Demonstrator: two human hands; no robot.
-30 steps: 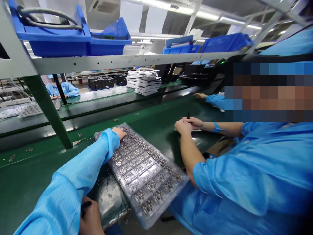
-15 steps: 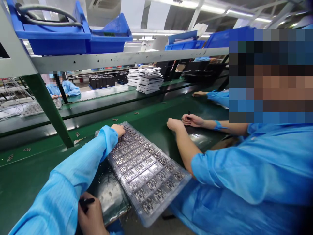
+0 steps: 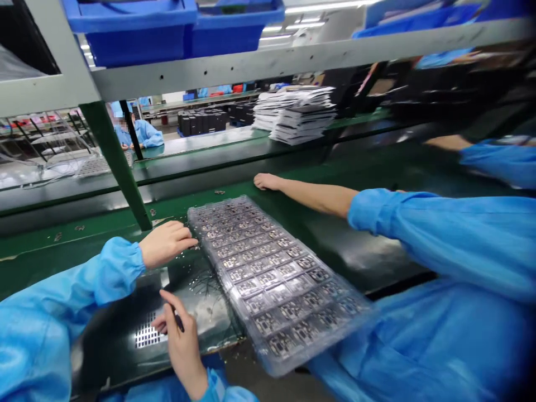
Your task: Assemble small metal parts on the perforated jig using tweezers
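Observation:
My left hand [image 3: 167, 244] is at the left edge of a clear plastic tray [image 3: 274, 279], fingers bent and close together. Whatever they hold, if anything, is too small or hidden to make out. Small circuit boards [image 3: 268, 324] fill many of the tray's cells. The tray slants over the bench edge at its near end. Lower down, my right hand [image 3: 184, 340] holds a thin black pen-like tool [image 3: 178, 321] in its grip, the index finger stretched out. Under that hand a white grid pattern [image 3: 146, 335] shows on the dark, shiny bench mat [image 3: 113, 357].
A co-worker's arm [image 3: 318, 195] in a blue sleeve reaches across the green bench behind the tray. Small loose boards [image 3: 79, 228] lie along its far strip. A green post [image 3: 117, 167] rises at left beneath a shelf with blue bins [image 3: 138, 39]. Paper stacks [image 3: 301, 114] stand farther back.
My left hand has drawn back from the tray's far end to its left side. My right hand has come up into fuller view. The co-worker's hand has reached farther out across the bench.

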